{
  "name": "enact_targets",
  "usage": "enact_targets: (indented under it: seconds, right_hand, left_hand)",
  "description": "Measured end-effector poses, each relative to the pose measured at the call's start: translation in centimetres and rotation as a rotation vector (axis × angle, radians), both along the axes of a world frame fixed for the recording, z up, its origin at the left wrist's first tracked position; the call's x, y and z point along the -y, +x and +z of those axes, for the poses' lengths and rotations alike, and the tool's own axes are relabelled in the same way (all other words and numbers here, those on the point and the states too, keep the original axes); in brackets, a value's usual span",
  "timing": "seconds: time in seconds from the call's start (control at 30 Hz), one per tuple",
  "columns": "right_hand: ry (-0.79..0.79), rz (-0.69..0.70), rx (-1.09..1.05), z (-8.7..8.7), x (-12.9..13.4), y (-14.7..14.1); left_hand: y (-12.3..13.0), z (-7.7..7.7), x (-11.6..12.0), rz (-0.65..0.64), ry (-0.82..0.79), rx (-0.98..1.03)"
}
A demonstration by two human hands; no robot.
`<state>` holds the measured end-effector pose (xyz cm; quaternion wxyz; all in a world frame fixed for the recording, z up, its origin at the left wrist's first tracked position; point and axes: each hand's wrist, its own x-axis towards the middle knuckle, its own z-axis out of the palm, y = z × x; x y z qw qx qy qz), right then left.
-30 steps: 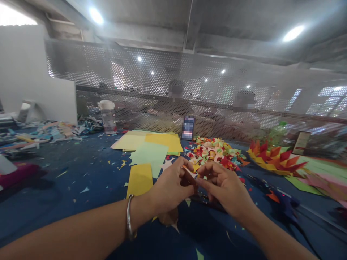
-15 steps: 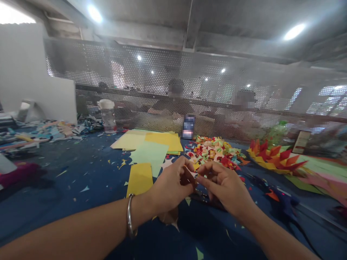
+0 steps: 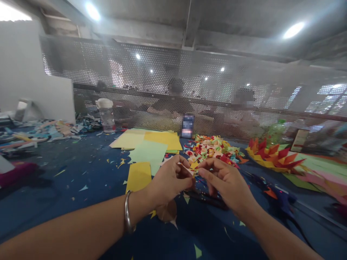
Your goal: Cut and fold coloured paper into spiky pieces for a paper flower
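My left hand (image 3: 170,182), with a silver bangle at its wrist, pinches a small pale pink piece of paper (image 3: 186,169) that is partly hidden by its fingers. Close to it on the right, my right hand (image 3: 225,182) has its thumb and index fingertip drawn together; whether anything tiny is between them I cannot make out. Beneath the hands a long dark tool (image 3: 207,199) lies on the blue table, its kind unclear. A brown disc (image 3: 167,212) is partly covered by my left wrist. Just beyond my fingers is a heap of small folded paper pieces (image 3: 214,148) in several colours.
Yellow and green paper sheets (image 3: 138,177) lie left of the hands. To the right are a blue glue gun (image 3: 283,198) with its cord and an orange-yellow paper flower (image 3: 273,157). Behind stand a phone (image 3: 188,125), a cup (image 3: 106,115), a bottle (image 3: 277,133) and a perforated screen (image 3: 151,83).
My fingertips have moved slightly apart. The pale paper, between both hands before, now shows at my left fingers. The view has shifted slightly.
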<state>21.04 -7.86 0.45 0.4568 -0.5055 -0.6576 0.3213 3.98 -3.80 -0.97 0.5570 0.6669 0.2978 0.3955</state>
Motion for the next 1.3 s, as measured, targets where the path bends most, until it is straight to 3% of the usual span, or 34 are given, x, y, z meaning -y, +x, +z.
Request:
enact_targets:
  seconds: [0.37, 0.6, 0.77, 1.3]
  right_hand:
    - [-0.032, 0.052, 0.005, 0.1, -0.1, -0.2]
    - [-0.028, 0.059, 0.02, 0.0, -0.2, 0.0]
    - [-0.029, 0.079, 0.036, 0.0, -0.1, 0.1]
    - [-0.031, 0.115, 0.032, 0.1, -0.2, 0.1]
  left_hand:
    - [0.1, 0.1, 0.0, -0.008, 0.004, -0.002]
    - [0.1, 0.8, 0.4, -0.046, -0.189, 0.068]
    - [0.1, 1.2, 0.7, -0.023, -0.24, 0.061]
    - [0.0, 1.0, 0.4, -0.095, -0.153, 0.018]
